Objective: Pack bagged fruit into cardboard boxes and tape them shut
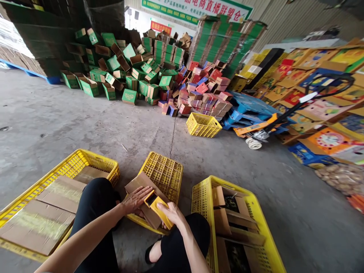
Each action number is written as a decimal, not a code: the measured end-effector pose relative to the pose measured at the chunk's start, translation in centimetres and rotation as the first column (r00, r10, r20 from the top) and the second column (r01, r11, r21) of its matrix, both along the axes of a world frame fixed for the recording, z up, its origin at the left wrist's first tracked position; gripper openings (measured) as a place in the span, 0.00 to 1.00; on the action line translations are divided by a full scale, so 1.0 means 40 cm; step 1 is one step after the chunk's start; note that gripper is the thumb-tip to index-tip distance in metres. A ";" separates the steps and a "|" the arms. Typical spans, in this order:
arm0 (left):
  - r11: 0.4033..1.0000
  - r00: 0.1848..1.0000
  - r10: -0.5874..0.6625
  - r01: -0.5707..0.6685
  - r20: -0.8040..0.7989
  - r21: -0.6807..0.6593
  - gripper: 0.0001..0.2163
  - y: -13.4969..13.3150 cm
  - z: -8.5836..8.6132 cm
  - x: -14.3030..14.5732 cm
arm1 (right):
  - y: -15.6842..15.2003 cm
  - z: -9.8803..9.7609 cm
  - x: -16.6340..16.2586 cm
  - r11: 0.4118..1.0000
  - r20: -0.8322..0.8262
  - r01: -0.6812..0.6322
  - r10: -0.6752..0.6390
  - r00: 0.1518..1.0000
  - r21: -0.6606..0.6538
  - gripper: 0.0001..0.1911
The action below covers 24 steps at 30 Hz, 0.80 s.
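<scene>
A cardboard box (140, 182) rests on an upturned yellow crate (166, 170) between my knees. My left hand (136, 201) lies flat on top of the box, fingers stretched out. In my right hand (173, 215) is a yellow tape dispenser (157, 206), tilted across the box's right part. Whether its tape touches the cardboard is hidden. To my left, a yellow crate (98, 163) holds several closed, taped boxes (40, 223). On my right, another yellow crate (257, 204) contains open boxes (223, 222) with dark contents that I cannot make out.
An upright yellow crate (204, 125) stands on the concrete floor ahead. Behind it are heaps of green boxes (129, 96) and red boxes (201, 89). An orange pallet jack (258, 131) sits beside blue pallets (250, 104), near stacked fruit cartons (330, 140).
</scene>
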<state>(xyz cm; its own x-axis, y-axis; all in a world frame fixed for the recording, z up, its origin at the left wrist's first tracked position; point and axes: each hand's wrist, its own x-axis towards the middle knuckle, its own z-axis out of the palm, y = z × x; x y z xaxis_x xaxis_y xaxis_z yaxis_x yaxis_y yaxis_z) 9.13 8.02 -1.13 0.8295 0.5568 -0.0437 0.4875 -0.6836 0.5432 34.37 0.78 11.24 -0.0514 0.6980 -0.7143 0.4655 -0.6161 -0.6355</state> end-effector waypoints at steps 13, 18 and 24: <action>1.000 1.000 -0.018 0.018 0.000 0.007 0.51 0.011 -0.002 -0.009 | -0.008 0.005 -0.006 1.000 0.009 -0.008 0.008 1.000 0.021 0.19; 0.996 0.994 -0.067 0.071 -0.091 0.048 0.49 0.018 -0.019 -0.009 | -0.008 0.018 -0.011 1.000 0.003 -0.005 0.005 1.000 0.030 0.20; 0.993 0.993 -0.080 0.087 -0.085 0.084 0.47 0.021 -0.021 -0.012 | -0.007 0.025 -0.007 1.000 0.007 -0.018 0.018 1.000 0.011 0.21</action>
